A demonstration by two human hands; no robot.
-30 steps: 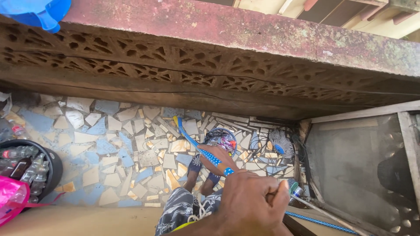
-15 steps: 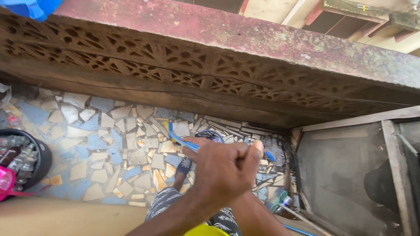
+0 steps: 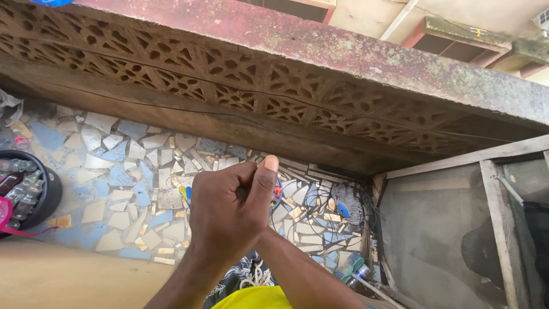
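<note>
A long concrete ledge (image 3: 354, 63) with a pink-stained, mossy top and a pierced lattice face runs across the upper frame. Below it the floor (image 3: 108, 166) is a mosaic of broken tile in blue, cream and tan. At right sits a grey panel in a wooden frame (image 3: 434, 229). A black tub (image 3: 48, 197) of clear plastic bottles stands at the left edge. At centre the left hand (image 3: 229, 214) is a closed fist, thumb up, covering the right hand; what either grips, I cannot tell. A blue-and-yellow tool tip (image 3: 185, 194) shows just left of the fist.
</note>
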